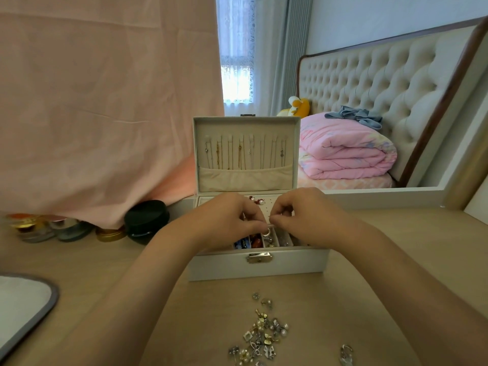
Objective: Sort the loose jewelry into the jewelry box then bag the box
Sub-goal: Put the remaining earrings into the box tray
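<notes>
- I see a tan wooden counter (422, 247) in a bedroom. A pink cloth (105, 101) hangs over its far left, and a curtained window (236, 62) shows behind.
- To the right stands a bed with a tufted headboard (369, 75), a folded pink quilt (343, 151) and a yellow plush toy (298, 105).
- Under the cloth's hem a row of small tins (66, 229) and a black round case (146, 217) sit at the back of the counter.
- A grey-rimmed mat (26, 299) lies at the lower left edge of view.
- The counter is bare wood to the right of the box and between the mat and my left forearm. Its near edge is out of view.
- The box (224, 265) sits mid-counter, clasp facing me. Its lid (245, 178) is upright with necklaces (240, 154) hanging inside.
- The loose jewelry (261, 334) lies in a scattered pile on the counter just in front of the box, between my forearms. One piece (346, 353) lies apart to the right.
- Both hands meet over the box's open tray, above the front compartments (253, 240).
- The left hand (227, 215) is curled, its fingertips pinching a small ring (266, 231) over a compartment.
- The right hand (303, 212) is curled too, its tips pressed together beside the left fingertips. I cannot tell whether it holds anything.
</notes>
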Motion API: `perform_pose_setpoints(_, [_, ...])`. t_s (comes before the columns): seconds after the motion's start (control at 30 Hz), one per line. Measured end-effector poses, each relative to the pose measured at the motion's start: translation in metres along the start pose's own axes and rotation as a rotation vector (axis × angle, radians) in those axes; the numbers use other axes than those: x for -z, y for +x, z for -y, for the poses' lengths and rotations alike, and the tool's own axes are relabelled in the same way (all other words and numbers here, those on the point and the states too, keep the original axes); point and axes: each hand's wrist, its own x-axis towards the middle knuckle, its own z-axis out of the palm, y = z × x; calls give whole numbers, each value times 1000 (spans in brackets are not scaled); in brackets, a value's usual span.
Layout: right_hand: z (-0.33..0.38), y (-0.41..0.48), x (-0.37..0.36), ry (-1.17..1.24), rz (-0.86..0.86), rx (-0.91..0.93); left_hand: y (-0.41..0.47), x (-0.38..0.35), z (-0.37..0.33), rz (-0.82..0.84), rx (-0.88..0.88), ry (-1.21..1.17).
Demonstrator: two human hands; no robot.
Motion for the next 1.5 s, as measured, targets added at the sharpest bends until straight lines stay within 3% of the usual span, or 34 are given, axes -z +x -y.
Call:
perform_pose_setpoints(0.13, [4,-4,11,97,172,34,0,5,1,-32,35,41])
perform_pose_setpoints(0.23, [10,-5,5,-118,290,73,0,11,5,-66,53,51])
perform_pose_setpoints(0.37, [22,-6,0,-334,243,99,0,8,5,-54,60,73])
perform_pose_setpoints(0.6, [32,-1,-3,-380,239,34,1,6,3,-77,49,85])
perform_pose_setpoints(0.8, [14,-3,15,-25,183,-39,1,6,3,-134,40,55])
perform_pose_setpoints(0.97, [3,-5,21,16,272,-80,3,-3,0,-178,8,6])
perform_pose_setpoints(1.13, [-2,-1,23,205,110,-51,6,-10,-4,-163,-25,-58])
perform_pose_setpoints(1.23, [-4,-3,23,341,100,-46,9,-15,-4,-192,-35,-103])
perform_pose_setpoints(1.4, [-12,-3,24,349,154,-74,10,-25,-5,-195,-41,-153])
perform_pose_setpoints(1.5, [-17,-2,19,236,151,-98,9,-24,-6,-209,-38,-33])
